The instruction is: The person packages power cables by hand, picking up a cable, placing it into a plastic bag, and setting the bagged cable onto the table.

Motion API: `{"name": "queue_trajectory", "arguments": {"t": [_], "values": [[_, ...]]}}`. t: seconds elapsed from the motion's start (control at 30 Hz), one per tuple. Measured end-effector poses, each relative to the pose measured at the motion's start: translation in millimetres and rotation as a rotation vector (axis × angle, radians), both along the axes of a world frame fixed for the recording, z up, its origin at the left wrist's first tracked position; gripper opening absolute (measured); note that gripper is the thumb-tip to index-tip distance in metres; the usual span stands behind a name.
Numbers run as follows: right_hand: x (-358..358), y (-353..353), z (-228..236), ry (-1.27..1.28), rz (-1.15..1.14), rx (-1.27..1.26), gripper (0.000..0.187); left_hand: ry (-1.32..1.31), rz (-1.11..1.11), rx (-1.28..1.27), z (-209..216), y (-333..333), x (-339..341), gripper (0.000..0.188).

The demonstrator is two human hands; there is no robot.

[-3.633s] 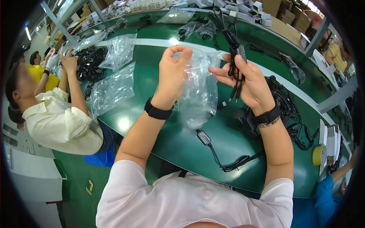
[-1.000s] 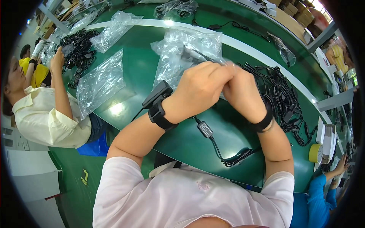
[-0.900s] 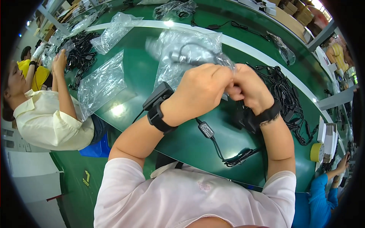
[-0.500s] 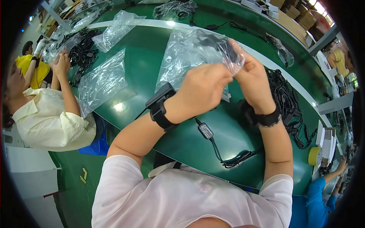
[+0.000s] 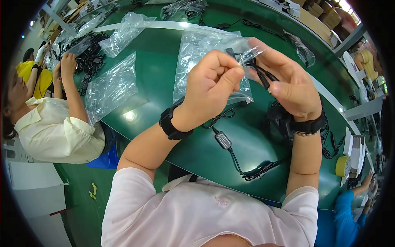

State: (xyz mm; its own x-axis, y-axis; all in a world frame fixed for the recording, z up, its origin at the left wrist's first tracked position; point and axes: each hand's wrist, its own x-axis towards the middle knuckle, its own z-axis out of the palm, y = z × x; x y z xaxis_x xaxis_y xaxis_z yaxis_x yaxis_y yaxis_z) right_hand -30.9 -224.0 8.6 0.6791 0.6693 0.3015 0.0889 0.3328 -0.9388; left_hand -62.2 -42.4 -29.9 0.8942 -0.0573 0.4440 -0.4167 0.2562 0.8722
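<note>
Above the green table, my left hand (image 5: 214, 86) is closed in a pinch on a clear plastic bag (image 5: 252, 52). My right hand (image 5: 294, 84) curls around a black cable (image 5: 260, 73), whose plug ends stick out between thumb and fingers. Whether those ends lie inside the bag or in front of it I cannot tell. Behind my left hand lie flat clear plastic bags (image 5: 191, 49). Below my hands, another black cable with a small box (image 5: 223, 140) rests on the table, its coil (image 5: 259, 169) close to my right forearm.
Heaps of black cables lie at the right (image 5: 327, 131) and far left (image 5: 92, 51). A loose plastic bag (image 5: 113, 88) is left of my hands. A yellow tape roll (image 5: 342, 166) stands by white boxes at the right edge. A person in a cream shirt (image 5: 61, 131) works at my left.
My hands have moved slightly apart, and my right hand has turned and shifted right and down. The cable's plug ends now show at my right fingers.
</note>
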Motion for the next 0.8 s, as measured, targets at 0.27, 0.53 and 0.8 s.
{"name": "queue_trajectory", "arguments": {"t": [0.27, 0.53, 0.8], "values": [[-7, 27, -18, -0.355, -0.679, -0.362, 0.027, -0.433, 0.003, 0.525, -9, -12, -7, 0.011], [8, 1, -3, 0.129, 0.047, 0.017, 0.069, 0.039, -0.133, -0.163, -2, 5, 6, 0.007], [-2, 18, -2, -0.367, -0.594, -0.490, 0.028, -0.008, -0.074, -0.001, 1, 0, -1, 0.007]]}}
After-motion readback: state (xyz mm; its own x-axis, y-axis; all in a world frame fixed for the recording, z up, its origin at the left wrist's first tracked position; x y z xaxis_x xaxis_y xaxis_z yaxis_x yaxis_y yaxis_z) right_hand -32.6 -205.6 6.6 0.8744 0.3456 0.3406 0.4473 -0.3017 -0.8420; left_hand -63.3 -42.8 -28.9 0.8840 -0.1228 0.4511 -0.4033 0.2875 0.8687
